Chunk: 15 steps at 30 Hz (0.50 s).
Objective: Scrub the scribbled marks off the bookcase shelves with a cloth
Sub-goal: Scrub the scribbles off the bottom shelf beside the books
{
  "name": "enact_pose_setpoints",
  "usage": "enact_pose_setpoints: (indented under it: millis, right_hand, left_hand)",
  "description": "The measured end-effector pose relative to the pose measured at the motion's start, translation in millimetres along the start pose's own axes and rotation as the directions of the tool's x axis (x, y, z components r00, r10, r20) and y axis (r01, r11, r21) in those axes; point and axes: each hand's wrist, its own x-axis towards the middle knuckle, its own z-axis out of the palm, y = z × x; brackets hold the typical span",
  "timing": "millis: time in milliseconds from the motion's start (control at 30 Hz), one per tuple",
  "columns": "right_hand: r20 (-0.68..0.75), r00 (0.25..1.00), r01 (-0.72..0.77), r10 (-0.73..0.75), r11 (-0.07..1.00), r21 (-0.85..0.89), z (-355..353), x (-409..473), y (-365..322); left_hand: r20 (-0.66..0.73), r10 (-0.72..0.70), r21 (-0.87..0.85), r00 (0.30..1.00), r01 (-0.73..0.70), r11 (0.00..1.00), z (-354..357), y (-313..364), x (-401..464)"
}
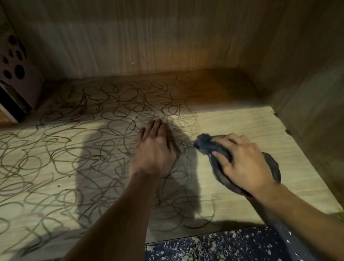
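A light wooden bookcase shelf (241,121) fills the view. Dark looping scribbles (52,166) cover its left and middle parts; the right part shows bare wood. My left hand (154,152) lies flat on the scribbled area near the middle, fingers straight and pointing away. To its right, my right hand (244,160) presses down on a dark grey cloth (207,145), fingers curled over it. The cloth sits at the right border of the scribbles, partly hidden under the hand.
Several books (7,70) lean at the back left of the shelf. The back panel (154,28) and right side wall (321,68) close the space in. A dark speckled floor (204,256) lies below the shelf's front edge.
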Motion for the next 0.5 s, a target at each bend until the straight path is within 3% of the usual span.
enact_pose_setpoints:
  millis: [33,133,200,233,333,367,433,500]
  right_hand:
    - [-0.002,1.000,-0.017,0.017,1.000,0.009,3,-4,-7]
    - [0.105,0.966,0.230,-0.235,0.971,0.059,6,-68,-49]
    - [0.129,0.942,0.302,-0.310,0.950,0.077,0,-66,-39]
    - [0.119,0.957,0.258,-0.263,0.965,0.053,2,-47,-30]
    - [0.012,0.996,-0.088,0.089,0.995,-0.055,12,9,-17]
    - [0.005,0.995,-0.096,0.096,0.995,-0.039,14,6,-29]
    - [0.036,0.996,0.075,-0.076,0.997,0.023,14,-29,-64]
    - [0.076,0.967,0.238,-0.244,0.968,0.074,10,-64,-76]
  left_hand:
    - [-0.006,0.002,0.003,1.000,-0.002,1.000,1,-1,0]
    - [-0.006,0.006,0.010,1.000,-0.006,1.000,3,0,2]
    - [-0.004,-0.001,-0.013,1.000,0.001,1.000,4,-1,3]
    - [-0.006,-0.004,-0.025,1.000,0.004,1.000,3,-2,3]
    - [0.022,-0.024,-0.133,0.999,0.026,0.991,-4,1,1]
    - [0.045,-0.047,-0.212,0.998,0.055,0.976,-11,2,-1]
    - [0.099,-0.095,-0.355,0.991,0.124,0.926,-27,-4,-8]
    - [0.099,-0.101,-0.304,0.990,0.126,0.944,-38,-25,-20]
